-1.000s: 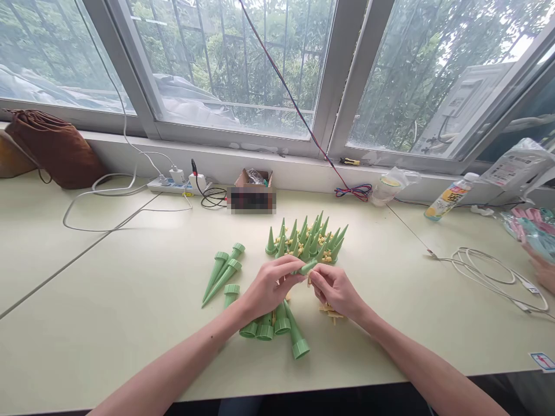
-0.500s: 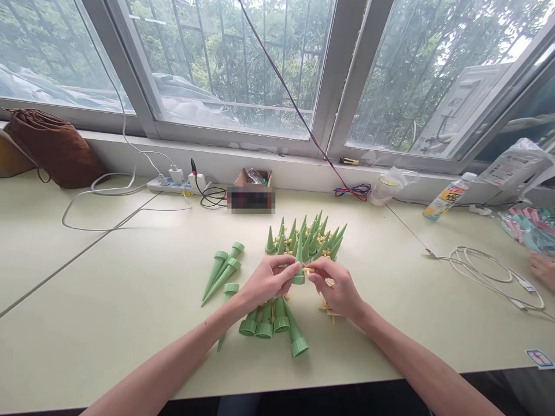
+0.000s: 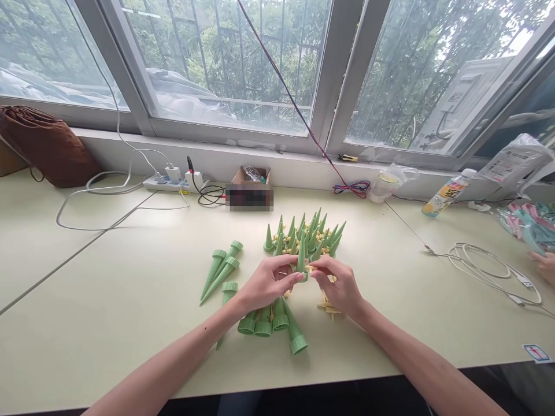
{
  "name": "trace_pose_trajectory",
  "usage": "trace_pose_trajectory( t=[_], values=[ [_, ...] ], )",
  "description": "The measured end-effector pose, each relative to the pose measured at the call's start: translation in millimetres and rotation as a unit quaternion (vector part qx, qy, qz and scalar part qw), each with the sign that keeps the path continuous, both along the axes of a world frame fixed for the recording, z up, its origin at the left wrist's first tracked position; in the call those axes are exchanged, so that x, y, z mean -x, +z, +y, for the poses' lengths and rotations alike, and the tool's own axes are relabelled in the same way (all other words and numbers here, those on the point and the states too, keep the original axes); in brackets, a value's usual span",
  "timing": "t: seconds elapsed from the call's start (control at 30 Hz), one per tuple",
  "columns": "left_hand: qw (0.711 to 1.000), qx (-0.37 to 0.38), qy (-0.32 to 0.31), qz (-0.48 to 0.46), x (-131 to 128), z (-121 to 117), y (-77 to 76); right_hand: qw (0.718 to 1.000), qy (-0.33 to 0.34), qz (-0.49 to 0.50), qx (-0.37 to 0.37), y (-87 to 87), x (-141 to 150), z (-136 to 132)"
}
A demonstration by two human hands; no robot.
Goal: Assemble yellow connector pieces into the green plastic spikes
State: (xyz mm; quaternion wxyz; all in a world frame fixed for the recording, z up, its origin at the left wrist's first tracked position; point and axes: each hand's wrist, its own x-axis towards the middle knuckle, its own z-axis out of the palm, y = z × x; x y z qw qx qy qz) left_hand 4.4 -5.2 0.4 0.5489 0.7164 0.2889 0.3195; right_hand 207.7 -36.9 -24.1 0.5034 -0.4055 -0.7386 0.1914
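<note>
Just in front of the standing cluster of green spikes (image 3: pixel 311 240), a single spike (image 3: pixel 302 258) is gripped upright by the left hand (image 3: pixel 271 283), while a yellow fitting (image 3: pixel 310 268) is pinched beside it by the right hand (image 3: pixel 341 284). Joining appears to be in hand — seating cannot be told — so careful alignment and a steady push seem called for.

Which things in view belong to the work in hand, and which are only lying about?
Seem to belong:
held green spike
held yellow T-shaped piece
standing green spikes
lying green spikes
loose yellow pieces

Seem only lying about:
brown drawstring bag
cardboard box
labelled bottle
power strip
</note>
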Motion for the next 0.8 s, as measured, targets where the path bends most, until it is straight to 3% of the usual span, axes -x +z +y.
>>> trace_pose_trajectory(
  t=[0.17,0.27,0.43,0.63,0.8],
  values=[
    [0.989,-0.147,0.021,0.011,-0.6,0.0,-1.4,1.0,-0.007,-0.001,-0.016,0.8,1.0,-1.2],
    [0.974,-0.223,-0.002,0.03,-0.1,-0.9,-2.2,1.0,-0.007,0.008,0.009,0.6,1.3,-1.7],
    [0.953,-0.296,-0.026,0.052,-0.2,-3.8,-1.6,0.999,-0.019,-0.008,0.035,4.2,2.9,-2.1],
    [0.959,-0.279,-0.004,0.059,-1.9,-2.7,-3.3,0.998,-0.039,-0.011,0.049,5.0,5.8,-0.9],
    [0.984,-0.17,0.028,0.046,-1.8,0.8,-0.3,0.996,-0.017,0.009,0.087,2.8,6.3,-0.6]
  ],
)
